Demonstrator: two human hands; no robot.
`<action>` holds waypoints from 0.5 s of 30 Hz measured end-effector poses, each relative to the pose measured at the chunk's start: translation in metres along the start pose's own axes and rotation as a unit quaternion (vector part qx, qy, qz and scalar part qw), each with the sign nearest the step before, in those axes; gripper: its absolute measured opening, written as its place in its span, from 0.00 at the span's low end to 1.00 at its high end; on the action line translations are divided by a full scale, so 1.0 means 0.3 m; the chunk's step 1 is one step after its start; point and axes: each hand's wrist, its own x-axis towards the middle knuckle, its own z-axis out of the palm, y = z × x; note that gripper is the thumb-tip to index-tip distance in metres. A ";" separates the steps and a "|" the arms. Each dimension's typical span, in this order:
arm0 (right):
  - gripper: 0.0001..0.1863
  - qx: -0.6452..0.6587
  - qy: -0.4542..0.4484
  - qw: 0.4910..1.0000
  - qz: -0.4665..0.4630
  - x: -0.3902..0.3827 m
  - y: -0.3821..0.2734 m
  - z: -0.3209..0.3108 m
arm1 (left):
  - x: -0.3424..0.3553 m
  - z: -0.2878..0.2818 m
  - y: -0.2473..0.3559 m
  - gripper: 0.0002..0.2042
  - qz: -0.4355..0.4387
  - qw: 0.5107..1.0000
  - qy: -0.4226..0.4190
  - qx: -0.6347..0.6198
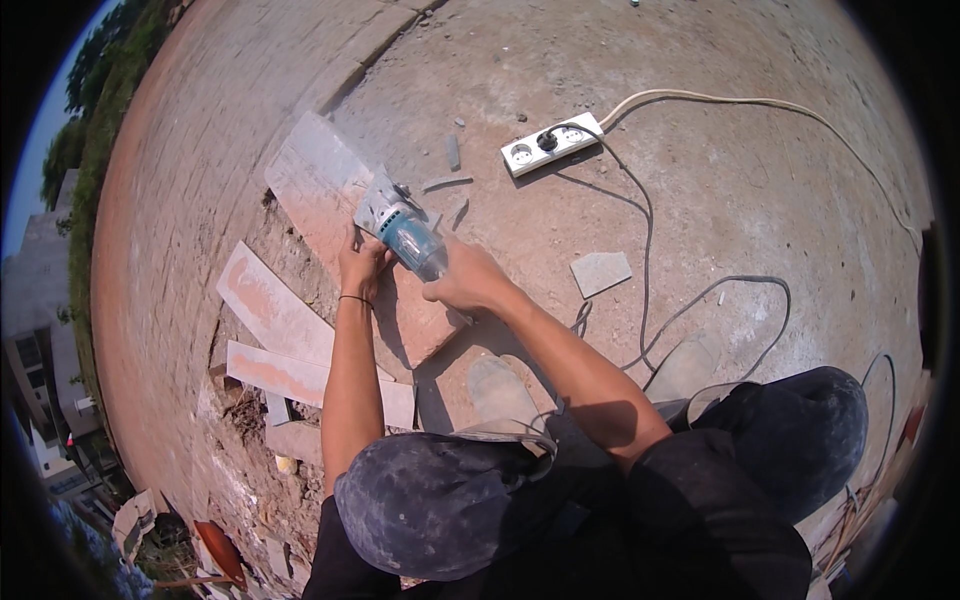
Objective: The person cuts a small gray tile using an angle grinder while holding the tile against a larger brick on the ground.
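Note:
A teal angle grinder (412, 243) with a metal head and guard rests over a long, dusty stone tile (318, 196). My right hand (468, 277) is wrapped round the rear of its body. Close against the guard, my left hand (362, 264) is closed at the front of the grinder; exactly what part it grips is hidden. Pale dust hangs over the far end of the tile, and the disc's edge cannot be made out. Beneath the tool lies a reddish slab (420, 325), its near corner raised off the ground.
Cut tile strips (275, 300) lie left of my forearm on broken ground. Slivers and a loose tile piece (601, 273) lie to the right. A white power strip (552, 145) holds a black plug; its dark cord (648, 235) loops toward my shoes (497, 388).

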 end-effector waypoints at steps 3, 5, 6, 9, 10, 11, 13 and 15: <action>0.38 0.009 0.008 1.000 -0.008 0.003 0.019 -0.002 | -0.009 0.019 0.007 0.45 0.007 1.000 -0.014 -0.002; 0.39 0.016 0.019 0.999 -0.021 0.006 0.031 0.004 | -0.025 0.033 0.013 0.46 0.001 1.000 -0.015 0.008; 0.39 0.018 0.025 0.999 -0.018 0.004 0.036 0.004 | -0.017 0.028 0.005 0.44 -0.002 0.999 -0.016 0.052; 0.38 0.024 0.040 0.999 -0.018 -0.001 0.008 -0.001 | 0.031 -0.048 0.011 0.41 0.040 0.968 -0.001 0.249; 0.38 0.030 0.046 0.998 -0.019 -0.009 -0.002 -0.018 | 0.068 -0.080 0.023 0.41 0.080 0.931 0.012 0.357; 0.37 0.033 0.055 0.998 -0.018 -0.012 -0.002 -0.044 | 0.112 -0.091 0.035 0.41 0.119 0.880 0.022 0.459; 0.36 0.070 0.051 0.996 -0.026 -0.001 0.010 -0.077 | 0.163 -0.105 0.063 0.43 0.200 0.849 0.053 0.486; 0.35 0.078 0.071 0.994 -0.026 0.001 0.044 -0.134 | 0.204 -0.043 0.078 0.46 0.253 0.839 0.035 0.481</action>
